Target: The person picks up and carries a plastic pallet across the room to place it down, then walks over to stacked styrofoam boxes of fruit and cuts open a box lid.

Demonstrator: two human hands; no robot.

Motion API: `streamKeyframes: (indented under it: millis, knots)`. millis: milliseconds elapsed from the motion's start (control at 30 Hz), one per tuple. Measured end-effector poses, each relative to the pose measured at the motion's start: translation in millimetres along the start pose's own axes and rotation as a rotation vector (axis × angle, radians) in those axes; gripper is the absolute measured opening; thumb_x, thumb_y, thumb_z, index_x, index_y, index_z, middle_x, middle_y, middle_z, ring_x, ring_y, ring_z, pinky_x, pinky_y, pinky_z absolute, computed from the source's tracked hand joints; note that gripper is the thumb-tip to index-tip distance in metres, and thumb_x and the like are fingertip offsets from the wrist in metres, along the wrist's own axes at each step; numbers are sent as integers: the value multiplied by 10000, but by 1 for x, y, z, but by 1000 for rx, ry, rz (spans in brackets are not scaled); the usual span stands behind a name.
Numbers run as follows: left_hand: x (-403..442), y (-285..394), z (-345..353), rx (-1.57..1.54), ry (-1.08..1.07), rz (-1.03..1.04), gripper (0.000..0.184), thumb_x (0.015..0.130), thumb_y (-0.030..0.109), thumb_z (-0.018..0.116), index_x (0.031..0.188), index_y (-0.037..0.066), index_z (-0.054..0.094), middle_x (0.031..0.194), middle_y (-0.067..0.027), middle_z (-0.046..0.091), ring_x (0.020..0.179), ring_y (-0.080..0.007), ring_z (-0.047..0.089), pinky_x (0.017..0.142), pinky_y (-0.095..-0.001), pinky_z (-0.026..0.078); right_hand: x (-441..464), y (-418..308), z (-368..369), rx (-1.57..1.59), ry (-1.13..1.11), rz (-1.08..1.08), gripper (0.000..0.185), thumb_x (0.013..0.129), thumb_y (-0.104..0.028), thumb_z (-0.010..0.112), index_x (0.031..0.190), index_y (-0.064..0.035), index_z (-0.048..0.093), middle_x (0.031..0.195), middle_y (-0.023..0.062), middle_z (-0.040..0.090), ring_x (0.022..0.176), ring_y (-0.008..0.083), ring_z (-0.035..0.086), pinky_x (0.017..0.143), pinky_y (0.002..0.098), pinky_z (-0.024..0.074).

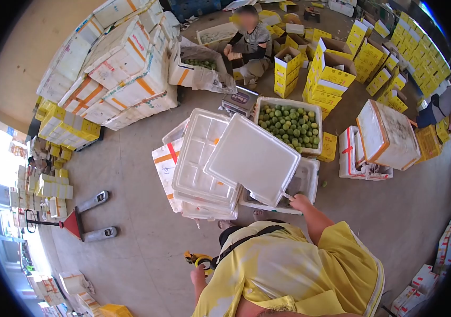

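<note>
My right hand [300, 202] is closed at the lower right corner of a white foam lid [254, 158], which it holds tilted. The lid overlaps a stack of other foam lids [201, 153] on its left. Beneath it stands a white foam box [306, 182], mostly covered, with a few dark bits inside. Low at my left side, my left hand [198, 274] is wrapped round a yellow tape dispenser [203, 260]. Just beyond the lid, a foam box [259, 117] is full of green fruit [290, 126].
A scale [240, 101] stands behind the lids. A seated person [252, 42] is beside another fruit box [183, 71]. Yellow cartons [331, 74] fill the back right. Stacked foam boxes [120, 58] rise at the left, with a pallet jack [75, 224] nearer. Another person [444, 108] bends at the right.
</note>
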State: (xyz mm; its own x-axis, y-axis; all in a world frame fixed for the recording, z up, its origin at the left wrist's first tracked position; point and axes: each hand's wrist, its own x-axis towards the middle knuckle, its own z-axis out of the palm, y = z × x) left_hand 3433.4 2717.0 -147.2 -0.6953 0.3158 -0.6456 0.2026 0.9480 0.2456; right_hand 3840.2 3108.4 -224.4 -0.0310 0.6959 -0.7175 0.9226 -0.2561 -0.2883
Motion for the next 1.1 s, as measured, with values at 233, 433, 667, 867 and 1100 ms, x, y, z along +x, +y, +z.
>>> streamKeyframes:
  millis: [233,433,667,867,1100]
  knots:
    - [-2,-12,6,167,-60,171,319,804,312,533,925,64,693,789,-149,675,577,-232,665,544,-335,503,6,0,1,-21,1,-24,374,783,-363,577,956,-39,645,968,206,640,932,374,601,806,439,476]
    - [-1,-19,9,178,-45,78,317,813,320,522,919,75,693,776,-152,673,576,-233,664,563,-342,504,0,-10,-9,-30,14,-43,319,790,-298,556,950,-39,651,991,215,636,955,372,600,823,450,472]
    - [4,-17,9,9,-44,31,327,774,319,566,880,36,692,764,-152,672,583,-237,663,573,-351,500,-3,-21,-21,0,5,-12,315,790,-303,558,935,-39,651,966,214,640,932,370,607,802,451,476]
    - [3,-5,5,-56,-38,-48,348,733,317,606,861,3,687,760,-149,668,594,-238,662,581,-354,499,10,-8,-8,-48,32,-50,351,766,-359,596,949,-64,650,939,184,651,897,362,617,781,437,486]
    - [-4,7,-2,-79,-47,-8,348,728,321,609,851,5,690,750,-145,668,592,-234,665,568,-357,496,16,5,6,-45,22,-32,351,752,-358,600,926,-57,654,943,200,644,908,372,610,790,436,487]
